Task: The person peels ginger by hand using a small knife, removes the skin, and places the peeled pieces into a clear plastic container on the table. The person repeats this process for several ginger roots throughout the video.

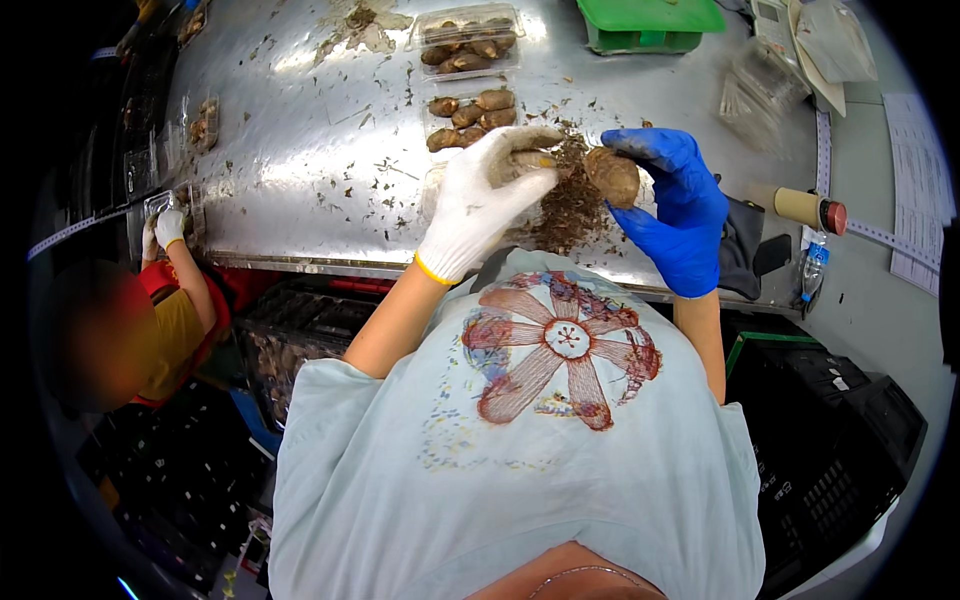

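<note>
My left hand (487, 191), in a soiled white knit glove with a yellow cuff, curls its fingers near the middle of the metal table; whether it holds something between them is hard to tell. My right hand (675, 206), in a blue rubber glove, grips a round brown taro corm (613, 178) between thumb and fingers. Brown root scraps and soil (571, 199) are heaped below and between the hands. Just beyond my left hand, an open clear plastic tray holds several small taro corms (466, 115). Behind it stands another clear plastic clamshell (469, 41) with several corms.
A green plastic basket (649, 26) stands at the back. Clear plastic packaging (765, 90), a scale (772, 22) and a tan cylinder with a red cap (810, 210) are at right. A co-worker's gloved hands (166, 229) hold a clear container at left. Black crates (817, 450) stand below the table.
</note>
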Demonstrator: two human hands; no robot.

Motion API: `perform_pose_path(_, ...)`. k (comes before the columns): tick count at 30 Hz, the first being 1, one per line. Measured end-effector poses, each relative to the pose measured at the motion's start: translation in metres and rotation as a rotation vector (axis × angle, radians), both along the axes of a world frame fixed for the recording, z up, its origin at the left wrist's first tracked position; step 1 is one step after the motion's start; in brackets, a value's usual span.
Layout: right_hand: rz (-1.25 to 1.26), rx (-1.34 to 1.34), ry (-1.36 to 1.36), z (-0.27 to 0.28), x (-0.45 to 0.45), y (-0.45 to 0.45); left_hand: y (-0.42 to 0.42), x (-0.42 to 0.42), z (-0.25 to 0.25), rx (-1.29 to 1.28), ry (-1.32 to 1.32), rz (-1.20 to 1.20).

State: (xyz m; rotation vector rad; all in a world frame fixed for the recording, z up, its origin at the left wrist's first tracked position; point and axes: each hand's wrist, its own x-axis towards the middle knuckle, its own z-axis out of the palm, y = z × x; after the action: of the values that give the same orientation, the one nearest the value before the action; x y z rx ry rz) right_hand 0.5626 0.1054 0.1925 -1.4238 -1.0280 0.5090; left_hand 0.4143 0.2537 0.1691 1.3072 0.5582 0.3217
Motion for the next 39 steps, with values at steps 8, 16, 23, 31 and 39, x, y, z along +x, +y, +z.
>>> perform_pose_path(8, 0.096, -0.042, -0.04, 0.001, -0.011, 0.023, -0.002, -0.016, 0.036, 0.064, -0.072, -0.007)
perform_pose_path(16, 0.142, -0.161, -0.154, -0.037, -0.007, 0.041, 0.017, -0.032, -0.005, -0.051, -0.001, 0.023)
perform_pose_path(23, 0.048, -0.291, 0.003, -0.111, -0.001, 0.07, 0.045, -0.06, -0.101, 0.424, 0.334, 0.075)
perform_pose_path(31, 0.069, -0.48, -0.153, -0.202, 0.013, 0.114, 0.049, -0.057, -0.121, 1.041, 0.833, -0.392)
perform_pose_path(39, 0.073, -0.478, -0.449, -0.225, 0.004, 0.101, 0.054, -0.045, -0.145, 1.068, 0.912, -0.539)
